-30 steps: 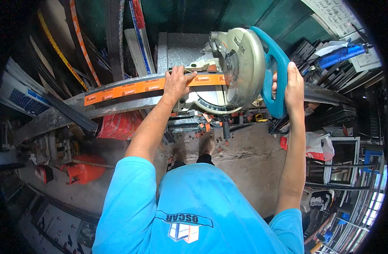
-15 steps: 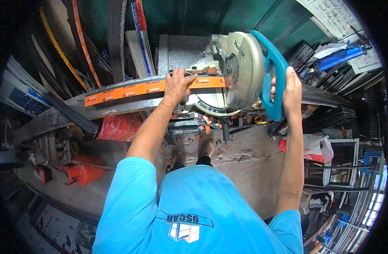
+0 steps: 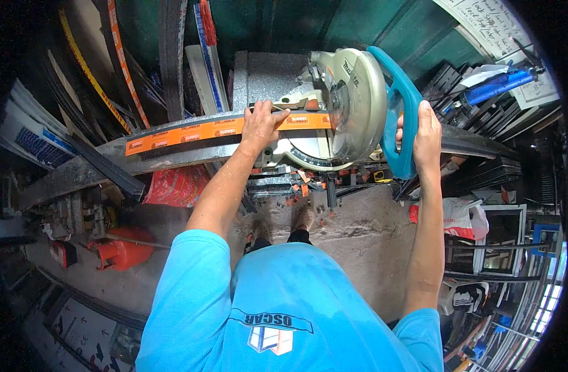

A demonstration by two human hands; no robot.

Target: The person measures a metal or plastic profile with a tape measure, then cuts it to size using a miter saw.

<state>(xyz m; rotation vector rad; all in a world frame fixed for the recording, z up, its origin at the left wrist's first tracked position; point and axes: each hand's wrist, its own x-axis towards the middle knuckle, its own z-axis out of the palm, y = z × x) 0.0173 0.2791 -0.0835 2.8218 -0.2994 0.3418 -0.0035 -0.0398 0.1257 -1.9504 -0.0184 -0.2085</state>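
Observation:
A mitre saw (image 3: 366,93) with a cream blade guard stands on the bench, its head lowered close to a long profile (image 3: 191,132) covered in orange printed tape. My left hand (image 3: 259,127) presses the profile against the saw's fence, fingers bent over its top edge, left of the blade. The profile's right end meets the clear guard; the exact blade contact is hidden there. My right hand (image 3: 427,136) is wrapped round the teal loop handle (image 3: 410,102) of the saw, with some fingers hidden behind it.
A long metal bench rail (image 3: 79,177) runs left under the profile. Tall strips (image 3: 170,68) lean against the green wall behind. Orange and dark offcuts (image 3: 304,188) lie below the saw. A red gas cylinder (image 3: 126,249) is on the floor at left, and a plastic bag (image 3: 467,217) is at right.
Both hands keep their places on the profile and the saw handle. The saw head and profile look almost the same, apart from a tiny shift of the view.

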